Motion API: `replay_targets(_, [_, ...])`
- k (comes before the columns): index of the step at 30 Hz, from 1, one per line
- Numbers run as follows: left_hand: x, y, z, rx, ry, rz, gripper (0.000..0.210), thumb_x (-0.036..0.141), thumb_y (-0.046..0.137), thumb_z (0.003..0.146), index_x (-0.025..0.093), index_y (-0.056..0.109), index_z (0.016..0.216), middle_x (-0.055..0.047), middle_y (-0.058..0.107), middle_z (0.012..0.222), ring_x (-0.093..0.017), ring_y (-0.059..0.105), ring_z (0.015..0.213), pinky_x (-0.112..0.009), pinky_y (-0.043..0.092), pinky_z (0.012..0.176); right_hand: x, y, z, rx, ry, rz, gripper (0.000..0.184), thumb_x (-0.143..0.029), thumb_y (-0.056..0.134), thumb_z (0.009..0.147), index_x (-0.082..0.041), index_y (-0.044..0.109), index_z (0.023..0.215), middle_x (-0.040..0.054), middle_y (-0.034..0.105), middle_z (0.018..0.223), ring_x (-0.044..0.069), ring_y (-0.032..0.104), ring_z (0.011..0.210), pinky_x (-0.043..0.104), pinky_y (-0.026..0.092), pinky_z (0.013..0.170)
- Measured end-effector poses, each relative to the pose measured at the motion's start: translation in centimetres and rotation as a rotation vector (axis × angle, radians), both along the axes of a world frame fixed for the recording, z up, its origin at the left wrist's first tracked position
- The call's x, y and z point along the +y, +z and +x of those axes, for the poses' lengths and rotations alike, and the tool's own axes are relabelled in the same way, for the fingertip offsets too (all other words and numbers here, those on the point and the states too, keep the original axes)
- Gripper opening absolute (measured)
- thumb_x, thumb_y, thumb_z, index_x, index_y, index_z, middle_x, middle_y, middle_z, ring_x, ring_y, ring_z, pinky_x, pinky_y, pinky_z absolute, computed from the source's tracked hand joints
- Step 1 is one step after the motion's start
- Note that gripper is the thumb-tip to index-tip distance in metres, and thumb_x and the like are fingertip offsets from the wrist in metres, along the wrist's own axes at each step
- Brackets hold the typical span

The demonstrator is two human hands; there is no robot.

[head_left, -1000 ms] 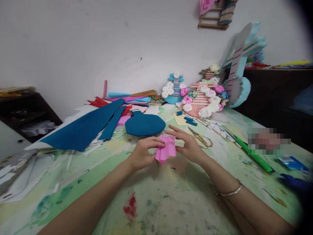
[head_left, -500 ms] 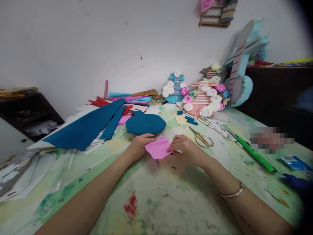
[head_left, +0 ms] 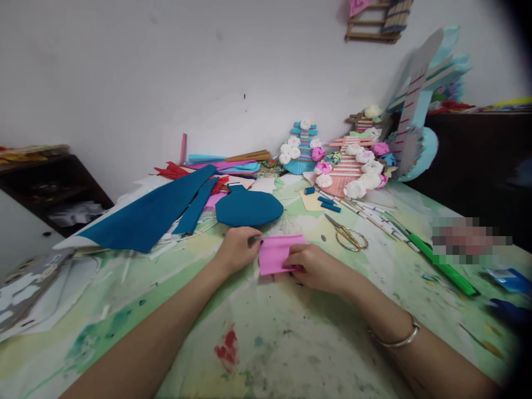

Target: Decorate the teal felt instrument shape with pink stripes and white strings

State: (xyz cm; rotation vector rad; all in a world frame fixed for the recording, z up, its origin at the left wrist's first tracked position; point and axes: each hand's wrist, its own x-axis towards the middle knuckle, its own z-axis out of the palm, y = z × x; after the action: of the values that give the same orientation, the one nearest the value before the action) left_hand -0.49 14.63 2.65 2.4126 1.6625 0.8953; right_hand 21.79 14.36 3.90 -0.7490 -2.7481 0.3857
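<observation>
Pink crepe paper [head_left: 276,254], folded to a small rectangle with a fine ribbed texture, lies flat on the paint-stained desk [head_left: 291,343] between both hands. The left hand [head_left: 238,249] pinches its left edge with closed fingers, and the right hand [head_left: 313,267] presses curled fingers on its right lower corner. Just behind the paper lies a rounded piece of dark blue felt-like paper [head_left: 248,208], and to the left a long blue sheet [head_left: 145,218]. Golden metal scissors [head_left: 349,236] rest near the right hand, and a green marker [head_left: 436,263] lies further right. Paper flower crafts [head_left: 353,166] stand at the wall.
</observation>
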Motion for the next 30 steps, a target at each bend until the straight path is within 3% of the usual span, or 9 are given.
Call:
replay_targets(2, [-1.5,1.1,1.2,-0.074,-0.158,-0.022,0.018,0.031,0.061,0.078,0.017,0.069,0.085,-0.007,0.070,0.087,-0.019,0.063,0.083,-0.030,0.048,0.076,0.0,0.3,0.1,0.004,0.021,-0.055,0.013,-0.007,0.054,0.075,-0.014,0.065,0.075,0.0034,0.061,0.073,0.010,0.050,0.063,0.021,0.032,0.057])
replay_targets(5, [-3.3,2.2,2.6,-0.014,-0.293,0.103,0.031,0.040,0.068,0.071,0.018,0.068,0.092,-0.010,0.063,0.102,-0.024,0.055,0.097,-0.037,0.044,0.085,0.1,0.7,0.2,0.014,0.001,-0.091,0.010,-0.011,0.055,0.076,-0.014,0.065,0.076,0.0032,0.063,0.072,0.011,0.052,0.063,0.022,0.034,0.059])
replay_targets(7, [-3.8,2.4,3.1,0.084,-0.319,0.155,0.031,0.040,0.068,0.071,0.020,0.067,0.095,-0.010,0.059,0.108,-0.026,0.051,0.101,-0.041,0.041,0.087,0.2,0.8,0.2,0.048,-0.032,-0.103,0.017,-0.007,0.054,0.074,-0.015,0.066,0.084,0.0047,0.066,0.080,0.014,0.056,0.070,0.023,0.037,0.063])
replay_targets(12, [-3.4,1.4,2.9,0.240,-0.347,0.038,0.022,0.022,0.052,0.083,0.017,0.061,0.102,-0.009,0.062,0.095,-0.021,0.054,0.089,-0.035,0.042,0.077,0.3,0.7,0.3,0.084,-0.040,-0.166,0.044,-0.003,0.052,0.070,-0.018,0.063,0.109,0.0078,0.065,0.109,0.020,0.059,0.097,0.027,0.043,0.077])
replay_targets(16, [-3.0,1.2,2.5,0.191,-0.335,-0.014,0.016,0.018,0.053,0.081,0.017,0.062,0.094,-0.007,0.062,0.088,-0.019,0.055,0.085,-0.030,0.043,0.071,0.4,0.3,0.6,0.065,-0.055,-0.153,0.055,-0.003,0.053,0.069,-0.016,0.055,0.122,0.0126,0.059,0.122,0.026,0.045,0.123,0.035,0.041,0.094])
replay_targets(19, [-2.9,1.2,2.4,0.226,-0.370,0.050,0.013,0.012,0.050,0.080,0.017,0.062,0.080,-0.005,0.060,0.079,-0.017,0.055,0.079,-0.027,0.042,0.068,0.4,-0.2,0.7,0.063,-0.093,-0.087,0.063,-0.004,0.055,0.068,-0.016,0.048,0.129,0.0166,0.043,0.138,0.028,0.035,0.131,0.038,0.038,0.099])
replay_targets(22, [-2.8,1.1,2.4,0.284,-0.307,0.289,0.017,0.014,0.047,0.083,0.015,0.061,0.075,-0.006,0.059,0.076,-0.016,0.053,0.074,-0.028,0.042,0.065,0.2,-0.6,0.5,0.072,-0.121,0.062,0.056,-0.010,0.054,0.075,-0.019,0.047,0.130,0.0177,0.031,0.146,0.029,0.047,0.122,0.040,0.044,0.091])
replay_targets(26, [-2.6,0.8,2.3,0.247,-0.204,0.558,0.021,0.013,0.044,0.086,0.016,0.060,0.072,-0.006,0.060,0.076,-0.015,0.052,0.073,-0.027,0.041,0.065,0.0,-0.3,0.1,0.136,-0.235,0.395,0.055,-0.001,0.041,0.075,-0.017,0.047,0.128,0.0174,0.038,0.140,0.030,0.046,0.120,0.044,0.042,0.089])
replay_targets(30, [-2.3,0.4,2.0,0.167,-0.216,0.400,0.017,0.014,0.047,0.085,0.016,0.060,0.075,-0.005,0.061,0.080,-0.013,0.055,0.072,-0.024,0.041,0.063,0.1,0.3,0.2,0.123,-0.300,0.410,0.045,0.000,0.039,0.072,-0.013,0.052,0.113,0.0180,0.046,0.128,0.025,0.055,0.100,0.037,0.045,0.077])
